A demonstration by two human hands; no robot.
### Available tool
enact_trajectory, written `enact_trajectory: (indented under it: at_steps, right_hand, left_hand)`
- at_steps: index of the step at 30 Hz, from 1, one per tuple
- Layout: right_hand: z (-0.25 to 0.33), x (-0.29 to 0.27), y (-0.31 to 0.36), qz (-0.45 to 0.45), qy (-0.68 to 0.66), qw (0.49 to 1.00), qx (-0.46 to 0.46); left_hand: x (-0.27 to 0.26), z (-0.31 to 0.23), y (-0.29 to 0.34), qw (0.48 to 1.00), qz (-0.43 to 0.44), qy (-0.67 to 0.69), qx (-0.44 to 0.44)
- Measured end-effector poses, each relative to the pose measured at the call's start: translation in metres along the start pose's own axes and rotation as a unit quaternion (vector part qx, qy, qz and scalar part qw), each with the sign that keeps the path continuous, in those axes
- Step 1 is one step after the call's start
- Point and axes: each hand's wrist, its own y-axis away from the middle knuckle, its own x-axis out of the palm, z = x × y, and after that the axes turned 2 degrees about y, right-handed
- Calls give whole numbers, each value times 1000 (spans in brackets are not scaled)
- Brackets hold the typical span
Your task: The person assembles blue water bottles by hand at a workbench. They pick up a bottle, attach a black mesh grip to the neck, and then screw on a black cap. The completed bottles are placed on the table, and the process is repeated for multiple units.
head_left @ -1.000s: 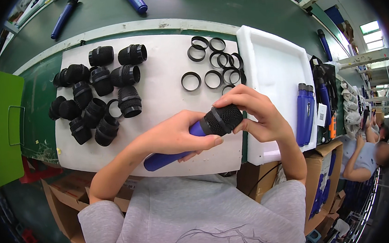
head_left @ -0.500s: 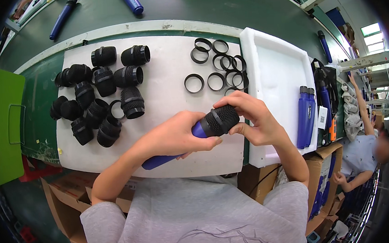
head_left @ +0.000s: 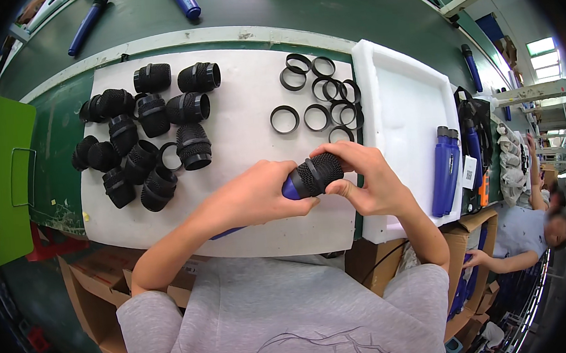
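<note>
Microphone [head_left: 307, 179] moved slightly left; your left hand [head_left: 258, 194] has fingers clamped on handle [head_left: 290, 190], right hand [head_left: 372, 180] on black head [head_left: 326, 169]. White tray [head_left: 411, 82] holds blue handles [head_left: 442, 182].

white sheet [head_left: 242, 114] on green bench [head_left: 57, 143]: mic heads [head_left: 153, 116], rings [head_left: 286, 132]

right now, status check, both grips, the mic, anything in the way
Left grip around blue microphone. Right grip on its black mesh head. Nothing seen blocking; black rings lie loose beyond.
</note>
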Motion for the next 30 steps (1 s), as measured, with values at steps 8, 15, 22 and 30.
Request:
enact_trajectory:
  at_steps: [8,15,22,30]
  right_hand:
    - [4,-2,-4,0,2,998,59]
    - [10,-6,-5,-25,-40,999,17]
    - [11,-13,-5,-27,-30,999,-23]
    - [5,-12,-6,-24,-45,999,7]
  left_hand:
    - [6,5,0,997,-63,-14,36]
    - [-2,0,3,997,-42,31,48]
    - [-6,-7,3,996,1,85,13]
    - [4,3,-1,990,-92,-8,103]
